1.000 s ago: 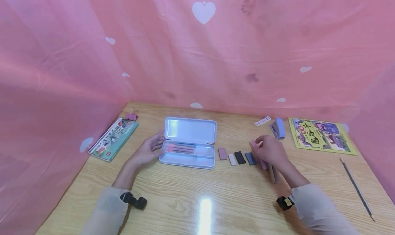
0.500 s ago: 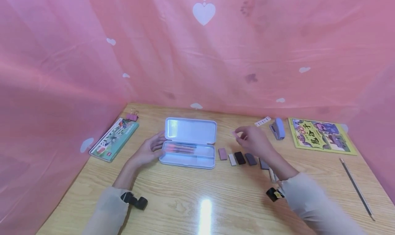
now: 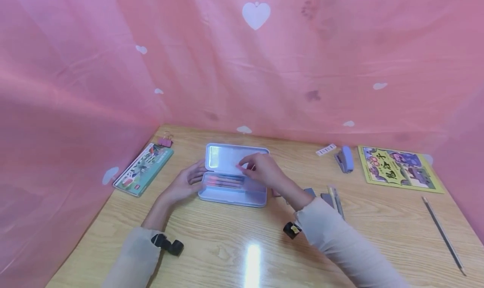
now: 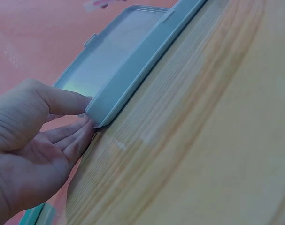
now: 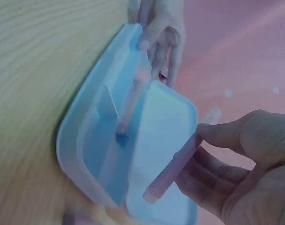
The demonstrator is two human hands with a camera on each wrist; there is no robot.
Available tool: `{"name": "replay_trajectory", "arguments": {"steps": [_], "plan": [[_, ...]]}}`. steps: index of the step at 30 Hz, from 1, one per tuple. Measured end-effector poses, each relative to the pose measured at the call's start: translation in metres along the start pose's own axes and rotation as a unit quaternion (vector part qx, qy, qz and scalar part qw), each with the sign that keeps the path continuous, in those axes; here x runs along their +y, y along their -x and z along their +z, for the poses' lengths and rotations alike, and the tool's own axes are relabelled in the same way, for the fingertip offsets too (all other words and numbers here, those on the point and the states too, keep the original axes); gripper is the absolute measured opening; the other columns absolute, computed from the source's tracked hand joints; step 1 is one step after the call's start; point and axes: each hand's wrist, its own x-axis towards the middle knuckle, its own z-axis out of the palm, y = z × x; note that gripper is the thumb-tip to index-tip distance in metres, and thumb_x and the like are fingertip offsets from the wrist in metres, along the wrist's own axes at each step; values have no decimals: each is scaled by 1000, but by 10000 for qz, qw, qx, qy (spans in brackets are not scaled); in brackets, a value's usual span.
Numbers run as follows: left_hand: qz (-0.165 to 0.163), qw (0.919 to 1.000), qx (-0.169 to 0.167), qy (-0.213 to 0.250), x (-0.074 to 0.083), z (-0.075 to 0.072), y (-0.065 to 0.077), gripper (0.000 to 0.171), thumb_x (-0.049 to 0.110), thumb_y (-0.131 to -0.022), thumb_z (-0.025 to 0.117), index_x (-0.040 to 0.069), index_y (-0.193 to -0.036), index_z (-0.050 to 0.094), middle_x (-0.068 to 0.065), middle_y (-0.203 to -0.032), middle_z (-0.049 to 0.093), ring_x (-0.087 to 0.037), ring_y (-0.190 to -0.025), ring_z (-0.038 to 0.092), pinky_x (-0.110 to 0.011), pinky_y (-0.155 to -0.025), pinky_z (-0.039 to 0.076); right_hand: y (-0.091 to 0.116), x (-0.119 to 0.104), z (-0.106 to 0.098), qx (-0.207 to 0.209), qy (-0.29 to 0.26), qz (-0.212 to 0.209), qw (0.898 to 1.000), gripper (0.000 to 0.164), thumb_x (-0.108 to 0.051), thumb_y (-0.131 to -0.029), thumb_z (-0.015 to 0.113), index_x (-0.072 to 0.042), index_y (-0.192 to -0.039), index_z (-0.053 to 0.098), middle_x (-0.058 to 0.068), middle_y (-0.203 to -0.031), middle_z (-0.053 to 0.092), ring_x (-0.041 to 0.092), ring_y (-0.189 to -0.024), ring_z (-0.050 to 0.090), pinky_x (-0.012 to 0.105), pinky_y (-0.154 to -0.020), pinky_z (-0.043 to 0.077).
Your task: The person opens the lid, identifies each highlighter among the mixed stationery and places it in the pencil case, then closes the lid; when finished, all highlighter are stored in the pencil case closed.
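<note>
A pale blue pencil case (image 3: 230, 201) lies with its lid (image 3: 223, 160) raised. Inside, several pinkish pens (image 3: 224, 181) lie in the back compartment. My left hand (image 3: 183, 185) holds the case by its left end, thumb at the corner and fingers along the outside, as the left wrist view shows. Over the case, my right hand (image 3: 262, 170) pinches a slim pink pen (image 5: 173, 171) with clear-looking ends between thumb and fingers. In the right wrist view the pen is tilted in front of the lid.
Right of the case, erasers (image 3: 327, 199) are partly covered by my right forearm, with pens (image 3: 336, 200) beside them. Farther right are a purple stapler (image 3: 345, 159), a yellow book (image 3: 401, 168) and a pencil (image 3: 444, 235). A green box (image 3: 143, 169) and binder clip (image 3: 165, 142) sit left.
My right hand has lifted the pink pen from beside the erasers and carried it left over the pencil case. The left hand has stayed at the case's left end.
</note>
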Motion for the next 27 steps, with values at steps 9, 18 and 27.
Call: {"name": "replay_trajectory", "arguments": {"steps": [9,18,27], "plan": [[-207,9997,3,98,0,2,-3,79,2,-86,64,25,-150,22,-12,-141,46,-30,-130,43,-44,-111,34,0,6,31,-539,243,-7,9983,17,-12,-87,67,-9,-102,73,1,-83,69,9,-67,56,22,-57,47],[-326,9994,-56,63,17,2,2,78,-1,-87,60,16,-151,19,-17,-142,43,-34,-131,41,-46,-111,33,5,13,41,-972,414,200,9942,21,-11,-87,65,-13,-106,73,-2,-87,65,11,-72,53,25,-62,46],[-309,9995,-75,39,21,0,5,78,-3,-87,60,14,-151,19,-19,-142,43,-35,-131,41,-47,-111,33,4,11,43,-905,596,206,9939,21,-16,-86,66,-15,-106,72,-3,-89,65,11,-74,53,26,-64,45]]}}
